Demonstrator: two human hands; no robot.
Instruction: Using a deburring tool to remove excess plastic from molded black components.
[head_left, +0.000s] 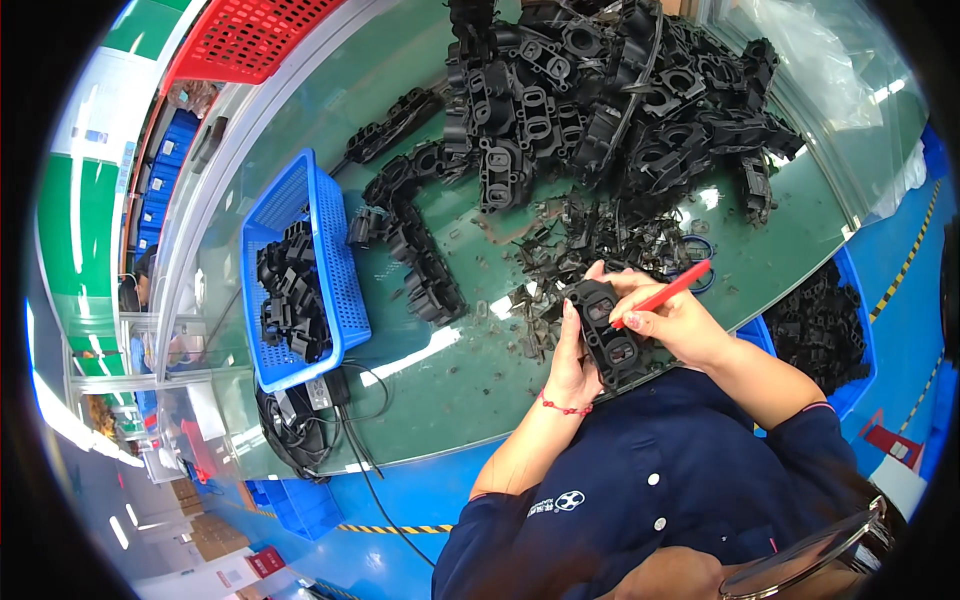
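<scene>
In my left hand (572,368) is a black moulded plastic part (612,350) with oval openings, held tilted over the table's near edge. My left thumb lies along its side, with the fingers partly hidden. My right hand (668,322) grips a slim red pen-shaped tool (680,284), its lower end at the part's upper face. Whether the tip touches the part is too small to tell. Just beyond both hands lies a heap of small black plastic scraps (610,235).
A large pile of black moulded parts (540,110) covers the far table. At left stands a blue basket (345,290) of small black pieces, with cables and an adapter (320,392) beside it. A blue bin (850,275) of black parts sits at right. Scraps litter the green tabletop (420,400).
</scene>
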